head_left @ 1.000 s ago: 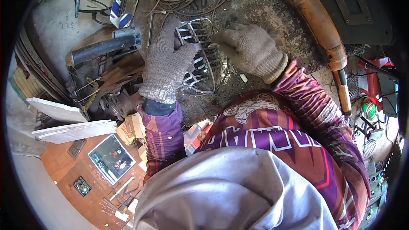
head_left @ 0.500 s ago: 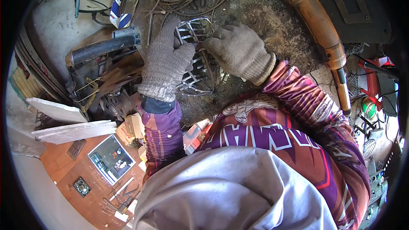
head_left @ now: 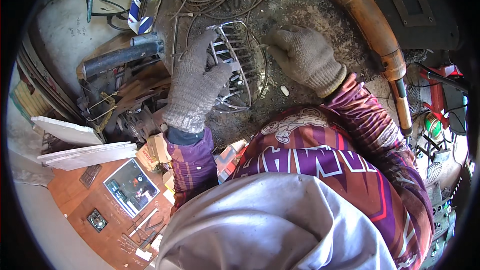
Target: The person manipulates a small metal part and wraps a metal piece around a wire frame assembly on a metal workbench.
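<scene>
My left hand (head_left: 195, 82), in a grey knitted glove, is closed on the left side of a silver metal rack (head_left: 239, 67), a rounded frame with several short crossbars. Fingers and thumb cover part of its left edge. To the right, apart from the rack, my right hand (head_left: 302, 57) wears a matching glove. Its fingers are curled together, and whatever they hold, if anything, is too small to make out. Thin dark wire (head_left: 265, 77) curves between the rack and my right hand. A small white piece (head_left: 284, 90) lies on the stained work surface (head_left: 325, 12) below my right hand.
Coiled rusty wire and rods (head_left: 215, 0) lie at the far side. A dark pipe (head_left: 120, 59) and a blue-and-white box (head_left: 146, 5) are on the left. A long orange-brown tool (head_left: 372, 27) runs down the right. White slabs (head_left: 85, 152) stand at lower left.
My right hand has moved right, away from the rack, uncovering more of its crossbars. My left hand keeps its hold, and the rack has turned slightly.
</scene>
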`<state>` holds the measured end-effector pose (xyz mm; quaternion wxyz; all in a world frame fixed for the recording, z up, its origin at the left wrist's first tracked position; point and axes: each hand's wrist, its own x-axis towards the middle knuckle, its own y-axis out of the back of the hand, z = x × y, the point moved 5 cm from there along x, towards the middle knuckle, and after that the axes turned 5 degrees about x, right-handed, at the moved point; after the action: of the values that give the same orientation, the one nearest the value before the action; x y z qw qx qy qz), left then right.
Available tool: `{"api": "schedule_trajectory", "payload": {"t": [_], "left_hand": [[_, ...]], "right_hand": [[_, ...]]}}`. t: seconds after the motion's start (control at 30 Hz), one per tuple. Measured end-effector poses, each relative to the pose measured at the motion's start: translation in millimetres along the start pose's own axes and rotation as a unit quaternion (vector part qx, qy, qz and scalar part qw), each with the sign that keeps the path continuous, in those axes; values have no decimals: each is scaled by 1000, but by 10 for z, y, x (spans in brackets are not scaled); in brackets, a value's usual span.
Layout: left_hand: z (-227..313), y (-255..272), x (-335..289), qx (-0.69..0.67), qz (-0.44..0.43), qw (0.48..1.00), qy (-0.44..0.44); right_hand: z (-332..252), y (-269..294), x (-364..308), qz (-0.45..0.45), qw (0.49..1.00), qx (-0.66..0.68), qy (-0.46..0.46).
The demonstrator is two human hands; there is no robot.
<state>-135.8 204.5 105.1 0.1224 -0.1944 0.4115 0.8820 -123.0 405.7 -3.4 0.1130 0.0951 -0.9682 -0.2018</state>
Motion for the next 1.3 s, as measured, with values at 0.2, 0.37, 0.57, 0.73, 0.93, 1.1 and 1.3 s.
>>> {"api": "schedule_trajectory", "payload": {"t": [0.2,0.37,0.57,0.73,0.93,1.1,1.3], "left_hand": [[-59,-26,29,54,-1,999,-7],[26,-41,2,74,26,997,-19],[5,-48,-5,69,34,997,-29],[20,-47,-30,67,35,997,-13],[44,-39,-20,76,23,997,10],[4,-48,7,96,27,995,-5],[-30,-32,-62,-2,26,1000,9]], "right_hand": [[-71,-62,-7,11,998,-2,58],[-66,-159,-12,-37,998,-9,56],[-167,-218,-14,-61,994,-20,87],[-248,-303,-9,-101,992,-16,76],[-337,-331,14,-81,989,-48,115],[-375,-347,-7,-93,982,-109,122],[-199,-222,-53,-91,985,-135,59]]}}
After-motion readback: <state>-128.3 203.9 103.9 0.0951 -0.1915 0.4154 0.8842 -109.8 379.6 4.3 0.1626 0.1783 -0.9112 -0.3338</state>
